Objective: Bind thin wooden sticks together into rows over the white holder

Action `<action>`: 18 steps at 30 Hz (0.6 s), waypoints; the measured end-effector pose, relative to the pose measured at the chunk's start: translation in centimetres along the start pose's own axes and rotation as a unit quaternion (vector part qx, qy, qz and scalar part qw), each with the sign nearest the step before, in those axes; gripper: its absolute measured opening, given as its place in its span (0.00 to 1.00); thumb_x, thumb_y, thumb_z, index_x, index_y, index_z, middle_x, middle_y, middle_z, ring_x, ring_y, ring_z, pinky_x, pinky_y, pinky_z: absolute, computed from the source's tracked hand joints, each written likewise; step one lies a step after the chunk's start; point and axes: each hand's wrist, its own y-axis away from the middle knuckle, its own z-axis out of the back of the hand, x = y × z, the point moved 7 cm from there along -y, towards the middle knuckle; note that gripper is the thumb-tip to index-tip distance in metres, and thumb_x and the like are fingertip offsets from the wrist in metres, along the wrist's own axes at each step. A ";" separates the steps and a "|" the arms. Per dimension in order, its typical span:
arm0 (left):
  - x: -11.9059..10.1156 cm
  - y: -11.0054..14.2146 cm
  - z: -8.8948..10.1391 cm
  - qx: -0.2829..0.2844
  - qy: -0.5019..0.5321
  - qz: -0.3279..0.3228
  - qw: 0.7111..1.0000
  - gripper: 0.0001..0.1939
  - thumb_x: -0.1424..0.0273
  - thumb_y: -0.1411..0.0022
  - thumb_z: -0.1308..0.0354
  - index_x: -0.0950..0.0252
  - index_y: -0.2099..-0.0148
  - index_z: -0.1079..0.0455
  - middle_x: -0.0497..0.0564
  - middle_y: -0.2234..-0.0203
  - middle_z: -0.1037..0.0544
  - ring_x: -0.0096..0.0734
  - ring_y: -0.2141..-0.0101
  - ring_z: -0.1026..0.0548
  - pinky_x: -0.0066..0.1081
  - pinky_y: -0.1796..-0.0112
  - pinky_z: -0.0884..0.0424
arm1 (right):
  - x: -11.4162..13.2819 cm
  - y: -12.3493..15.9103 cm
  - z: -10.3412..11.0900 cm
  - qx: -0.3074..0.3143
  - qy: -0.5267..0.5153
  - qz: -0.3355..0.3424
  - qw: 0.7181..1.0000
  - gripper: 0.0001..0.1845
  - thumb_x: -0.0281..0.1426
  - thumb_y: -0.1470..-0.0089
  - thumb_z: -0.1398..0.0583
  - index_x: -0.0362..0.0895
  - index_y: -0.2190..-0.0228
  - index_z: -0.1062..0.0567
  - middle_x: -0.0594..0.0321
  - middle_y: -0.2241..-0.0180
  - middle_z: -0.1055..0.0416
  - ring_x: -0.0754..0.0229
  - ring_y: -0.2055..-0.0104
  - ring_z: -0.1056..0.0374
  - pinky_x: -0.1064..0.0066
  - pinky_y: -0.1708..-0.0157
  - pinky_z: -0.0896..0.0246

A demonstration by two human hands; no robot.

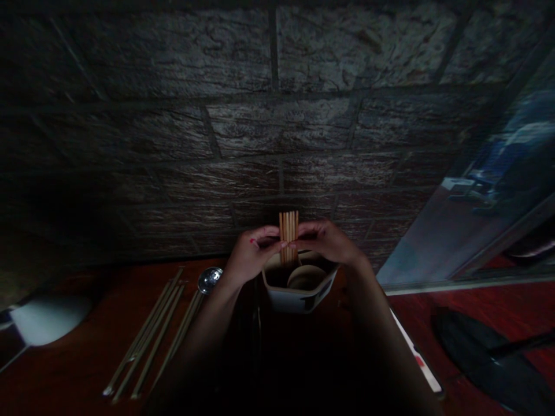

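Note:
A bundle of wooden chopsticks (pixel 289 228) stands upright, pinched from both sides between my two hands. My left hand (pixel 251 254) presses it with thumb and fingers from the left, and my right hand (pixel 327 240) does the same from the right. The chopsticks' lower ends go down into a pale container (pixel 292 301) with dark inner compartments. Inside its front part a round, beige rim (pixel 307 276) shows. Left of my left wrist, a shiny metal ladle (pixel 210 281) lies on the reddish table, its handle partly hidden by my forearm.
Several long, thin sticks (pixel 150 341) lie on the table (pixel 87 364) at the left. A white object (pixel 52 318) stands at far left. Behind the table rises a brick-patterned wall (pixel 243 127). At right, a dark round base (pixel 485 346) rests on the red floor near a glass door (pixel 455 214).

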 end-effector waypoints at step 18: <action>0.1 0.5 -1.6 0.118 -0.098 -0.009 0.988 0.09 0.68 0.43 0.36 0.64 0.59 0.21 0.52 0.60 0.17 0.39 0.59 0.20 0.35 0.57 0.26 | -1.1 0.5 -0.1 0.035 0.065 -0.056 0.996 0.10 0.36 0.52 0.33 0.44 0.67 0.20 0.64 0.65 0.21 0.60 0.63 0.26 0.66 0.58 0.34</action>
